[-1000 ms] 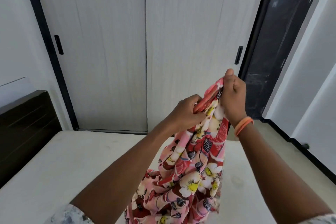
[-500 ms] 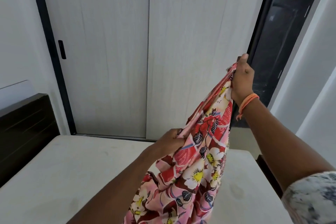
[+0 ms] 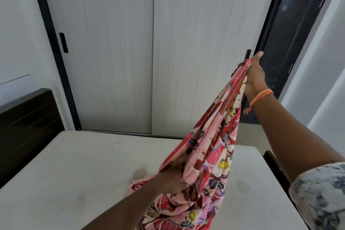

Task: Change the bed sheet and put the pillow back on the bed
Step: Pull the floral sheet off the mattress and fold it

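Two hands on one floral bed sheet [image 3: 214, 155], bare mattress [image 3: 78, 173] underneath.

Far left: dark wooden headboard [image 3: 28, 123] against the white wall, touching the mattress edge. Behind the bed: pale sliding wardrobe doors [image 3: 115, 52] in a black frame, black recessed handle [image 3: 63, 42] on the left door.

Mattress: off-white, uncovered, a few faint stains. No pillow in view.

Left hand [image 3: 171, 177]: low, just above the mattress near centre frame, motion-blurred. Fingers curled round a bunched fold of the sheet, gripping it. Exact finger placement hard to tell through the blur.

Sheet: pink and red with white-yellow flowers and dark leaves. Runs as a taut gathered band from the left hand diagonally up and right to the right hand. Lower end piles in loose folds on the mattress at the frame bottom, near the person.

Right hand [image 3: 253, 74]: raised, up and right, in front of the wardrobe's right edge. Fingers closed on the stitched hem of the sheet, thumb pointing up. Orange string bracelet [image 3: 259, 97] on the wrist. Patterned white-grey sleeve [image 3: 321, 192] at the lower right corner.

Far right: dark doorway [image 3: 298, 33], dark bed frame edge [image 3: 274, 166] showing beside the mattress.
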{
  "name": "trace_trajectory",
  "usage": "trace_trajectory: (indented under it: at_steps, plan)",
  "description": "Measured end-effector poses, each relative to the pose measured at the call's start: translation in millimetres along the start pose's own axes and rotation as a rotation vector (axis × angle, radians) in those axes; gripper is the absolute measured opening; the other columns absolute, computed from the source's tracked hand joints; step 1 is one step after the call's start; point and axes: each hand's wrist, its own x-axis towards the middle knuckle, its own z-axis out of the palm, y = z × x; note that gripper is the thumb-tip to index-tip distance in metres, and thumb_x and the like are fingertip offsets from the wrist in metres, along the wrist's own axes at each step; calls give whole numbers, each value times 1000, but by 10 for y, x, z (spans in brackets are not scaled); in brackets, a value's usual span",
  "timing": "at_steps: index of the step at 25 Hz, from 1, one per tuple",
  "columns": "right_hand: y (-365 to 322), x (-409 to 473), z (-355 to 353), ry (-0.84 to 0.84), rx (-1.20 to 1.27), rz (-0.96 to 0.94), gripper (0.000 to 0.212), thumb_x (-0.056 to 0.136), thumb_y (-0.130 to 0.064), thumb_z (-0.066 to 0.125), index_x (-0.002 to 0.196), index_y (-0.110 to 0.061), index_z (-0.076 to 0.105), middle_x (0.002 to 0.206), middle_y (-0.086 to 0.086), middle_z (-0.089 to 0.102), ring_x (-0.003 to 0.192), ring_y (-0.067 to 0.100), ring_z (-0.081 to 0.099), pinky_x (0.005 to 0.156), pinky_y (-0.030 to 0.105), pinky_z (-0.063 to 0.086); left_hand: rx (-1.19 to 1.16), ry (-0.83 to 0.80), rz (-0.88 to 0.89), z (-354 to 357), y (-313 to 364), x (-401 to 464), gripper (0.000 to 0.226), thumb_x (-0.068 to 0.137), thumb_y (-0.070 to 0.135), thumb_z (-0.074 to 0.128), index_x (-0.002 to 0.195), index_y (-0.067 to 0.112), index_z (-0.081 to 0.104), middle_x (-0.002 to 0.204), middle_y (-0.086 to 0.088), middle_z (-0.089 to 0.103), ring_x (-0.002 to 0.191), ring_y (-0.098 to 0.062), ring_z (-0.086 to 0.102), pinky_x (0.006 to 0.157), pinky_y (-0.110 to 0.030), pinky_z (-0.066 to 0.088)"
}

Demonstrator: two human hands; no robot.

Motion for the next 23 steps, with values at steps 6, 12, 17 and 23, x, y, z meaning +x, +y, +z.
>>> trace_trajectory:
  at_steps: [6,12,17,23]
  plan:
    - [81,228,-285,165,-140,70,51,95,-63,38,97,-17,60,74,0,53,79,20,60,75,32,57,502,339,-132,-766,-624,-145,25,83,35,54,85,26,77,67,1,72,60,-17,69,56,-18,47]
    - [124,271,-369,255,-267,-18,67,101,-56,27,129,0,52,120,18,65,100,25,66,91,39,53,877,783,267,-2311,-506,-370,21,87,25,53,85,16,72,80,-1,72,71,-20,69,61,-25,50]
    - [-175,532,-583,294,-241,25,77,95,-68,21,135,-8,46,107,5,65,104,24,65,93,38,53,1285,878,447,-2972,-900,-712,19,94,4,47,92,7,65,85,-14,70,81,-31,68,71,-38,55]
    - [-430,644,-580,71,-251,28,90,78,-85,34,123,-9,54,91,5,68,81,21,70,77,36,58,1416,1167,279,-3059,-632,-848,12,91,18,51,82,16,59,69,-1,62,79,-25,62,76,-38,38]
